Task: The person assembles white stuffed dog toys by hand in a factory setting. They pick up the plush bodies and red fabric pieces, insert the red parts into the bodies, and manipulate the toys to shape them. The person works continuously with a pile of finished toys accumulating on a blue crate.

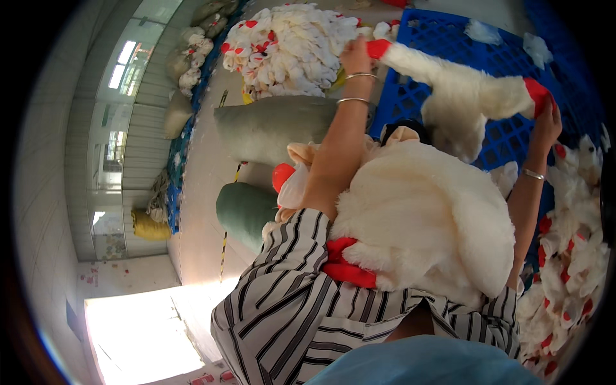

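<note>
A white plush piece [449, 80] with red ends is stretched between my two hands, its middle part hanging down in front of a blue plastic lattice surface. My left hand [356, 56] is closed on the red end at the upper left. At the other red end, lower on the right, my right hand [547, 127] grips the fabric. It looks like an unstuffed toy skin, though its exact kind is unclear. On my lap lies a large fluffy white plush piece [423, 218] with a red band [350, 263] beneath it.
Beyond my left arm is a big heap of white and red plush pieces [289, 48]. Grey-green [276, 128] and dark green sacks [240, 212] lie on the left floor. The blue lattice [410, 83] stands ahead; more plush pieces [564, 269] pile up on the right.
</note>
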The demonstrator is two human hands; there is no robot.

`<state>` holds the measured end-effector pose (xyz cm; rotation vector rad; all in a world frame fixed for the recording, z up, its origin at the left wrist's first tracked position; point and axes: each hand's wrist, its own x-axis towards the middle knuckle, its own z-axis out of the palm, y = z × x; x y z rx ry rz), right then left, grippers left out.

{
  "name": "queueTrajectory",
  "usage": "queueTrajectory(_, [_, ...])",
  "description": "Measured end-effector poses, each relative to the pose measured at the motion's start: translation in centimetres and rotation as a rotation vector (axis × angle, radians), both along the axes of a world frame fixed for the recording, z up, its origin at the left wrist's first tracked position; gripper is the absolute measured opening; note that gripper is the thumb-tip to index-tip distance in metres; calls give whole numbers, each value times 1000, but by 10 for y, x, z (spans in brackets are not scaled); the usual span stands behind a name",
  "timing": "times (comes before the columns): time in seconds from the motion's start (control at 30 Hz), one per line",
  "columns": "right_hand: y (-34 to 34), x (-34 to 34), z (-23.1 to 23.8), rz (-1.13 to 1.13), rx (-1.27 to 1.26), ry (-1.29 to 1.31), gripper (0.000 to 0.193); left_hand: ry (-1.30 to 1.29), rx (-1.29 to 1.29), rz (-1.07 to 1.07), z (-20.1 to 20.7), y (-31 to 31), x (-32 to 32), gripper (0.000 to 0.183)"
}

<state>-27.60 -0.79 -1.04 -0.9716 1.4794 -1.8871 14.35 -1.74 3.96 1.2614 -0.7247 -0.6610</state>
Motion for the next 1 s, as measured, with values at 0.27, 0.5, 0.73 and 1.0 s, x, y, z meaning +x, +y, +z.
queueTrajectory(0.27, [-6, -13, 4, 99, 19, -246, 28, 314, -216, -48, 39, 2, -15, 18])
queueTrajectory(0.5, [8, -7, 22, 429, 327, 70, 29, 218, -139, -275, 44, 10, -42, 16])
queueTrajectory(0.73, [14, -35, 29, 490, -406, -526, 49, 328, -379, -359, 128, 47, -78, 23])
queueTrajectory(1.0, [72, 120, -29, 1450, 135, 936, 48, 240, -245, -620, 98, 46, -137, 19])
